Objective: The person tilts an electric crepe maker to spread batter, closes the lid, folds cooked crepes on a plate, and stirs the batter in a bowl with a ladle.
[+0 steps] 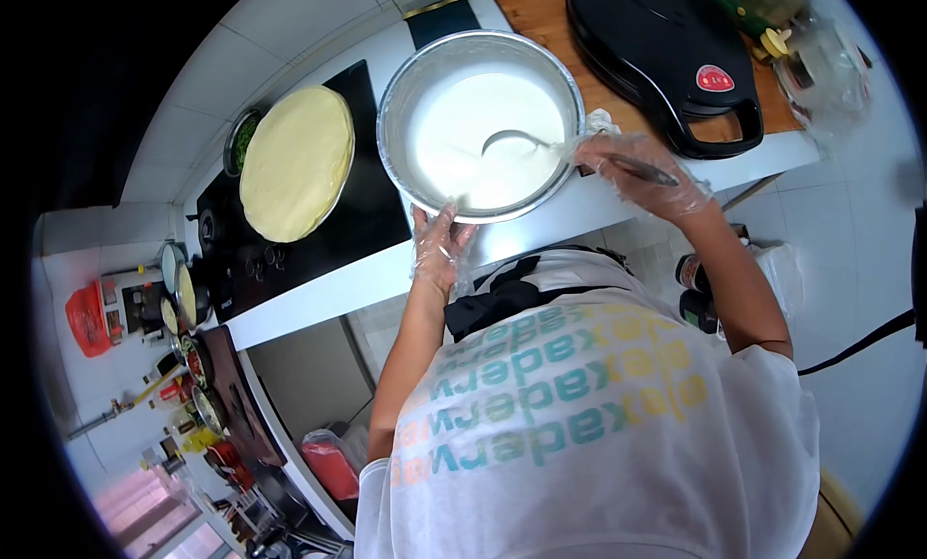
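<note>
Ladle (649,170) | axis crosswise, head leftward | right fingers (593,152) clamp it, left fingers (445,219) the bowl (396,120)

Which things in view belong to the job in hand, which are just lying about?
In use:
metal bowl, left hand against it
white liquid
ladle, in right hand

Apparently lying about:
black appliance
red bag
pale round sheet, perhaps related

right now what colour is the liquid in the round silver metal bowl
White: the liquid in the metal bowl, best seen in the head view.
</note>
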The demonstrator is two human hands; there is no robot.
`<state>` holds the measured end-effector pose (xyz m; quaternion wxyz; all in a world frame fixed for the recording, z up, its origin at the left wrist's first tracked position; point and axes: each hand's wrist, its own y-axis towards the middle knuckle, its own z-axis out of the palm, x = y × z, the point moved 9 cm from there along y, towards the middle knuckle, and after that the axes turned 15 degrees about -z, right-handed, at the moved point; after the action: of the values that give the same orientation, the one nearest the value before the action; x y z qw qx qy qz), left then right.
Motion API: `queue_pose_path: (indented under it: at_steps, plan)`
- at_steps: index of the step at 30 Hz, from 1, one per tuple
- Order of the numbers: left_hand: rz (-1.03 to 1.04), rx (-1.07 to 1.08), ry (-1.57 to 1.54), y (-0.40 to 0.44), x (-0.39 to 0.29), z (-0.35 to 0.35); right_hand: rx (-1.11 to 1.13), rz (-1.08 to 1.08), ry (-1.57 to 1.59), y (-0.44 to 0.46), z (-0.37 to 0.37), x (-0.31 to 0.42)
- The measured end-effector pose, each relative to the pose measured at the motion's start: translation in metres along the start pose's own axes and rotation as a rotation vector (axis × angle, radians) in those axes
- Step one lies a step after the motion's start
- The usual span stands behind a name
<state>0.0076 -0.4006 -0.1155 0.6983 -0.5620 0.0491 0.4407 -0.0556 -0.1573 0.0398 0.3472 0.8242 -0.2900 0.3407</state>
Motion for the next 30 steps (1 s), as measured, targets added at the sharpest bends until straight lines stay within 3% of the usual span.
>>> queue_pose_path:
  at_steps: [4,7,10,16,17,21,24,27,30]
  plan:
    - [-0.005,0.002,-0.007,0.002,0.001,-0.002,0.126,0.188,-0.222,0.011,-0.02,0.004]
    - [0.004,-0.004,-0.005,0.002,0.001,-0.002,-0.028,-0.093,-0.29,0.022,-0.026,0.009]
    - [0.0,-0.009,-0.021,0.006,0.004,-0.005,-0.033,-0.115,-0.449,0.036,-0.018,0.002]
    - [0.014,0.003,-0.042,0.002,0.002,-0.001,-0.131,-0.089,-0.133,0.064,0.005,-0.024]
    - [0.018,0.004,-0.048,0.002,0.001,-0.001,-0.214,-0.205,-0.077,0.066,0.011,-0.027]
    - [0.015,-0.003,-0.018,0.003,0.002,-0.004,-0.146,-0.137,0.223,0.075,0.049,-0.031]
    - [-0.014,0.004,-0.02,0.0,0.002,-0.001,0.026,0.008,0.13,0.063,0.058,-0.024]
    - [-0.048,-0.016,0.001,-0.002,0.0,-0.001,-0.042,-0.134,0.061,0.044,0.051,0.001]
    - [-0.054,-0.006,0.027,0.0,0.002,-0.002,0.025,-0.044,0.12,0.023,0.03,0.01]
